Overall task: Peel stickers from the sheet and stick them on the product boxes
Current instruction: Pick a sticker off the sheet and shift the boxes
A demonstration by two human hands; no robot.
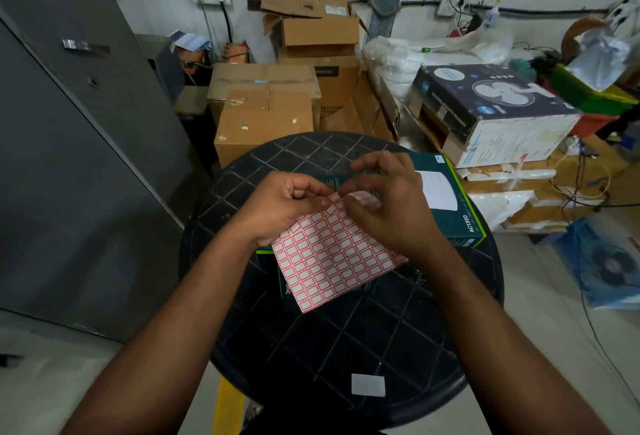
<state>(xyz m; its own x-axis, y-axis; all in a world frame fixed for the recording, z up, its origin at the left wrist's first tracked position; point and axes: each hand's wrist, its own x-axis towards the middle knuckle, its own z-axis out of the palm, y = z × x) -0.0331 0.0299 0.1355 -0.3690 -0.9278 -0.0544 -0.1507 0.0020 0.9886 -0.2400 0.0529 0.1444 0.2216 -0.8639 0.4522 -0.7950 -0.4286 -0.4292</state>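
Observation:
A sticker sheet [332,254] of small white labels with red borders hangs over a dark green product box [464,206] lying flat on a round black table [346,341]. My left hand [280,206] pinches the sheet's top corner between thumb and fingers. My right hand [388,202] pinches at the same top edge, where a bit of the sheet or a sticker curls up between its fingertips. Part of the box is hidden under the sheet and both hands.
A small white label [368,385] sits on the table's near edge. Brown cartons [266,116] stand stacked behind the table, a fan box [491,109] and cluttered bags to the right, a grey metal cabinet [69,123] to the left.

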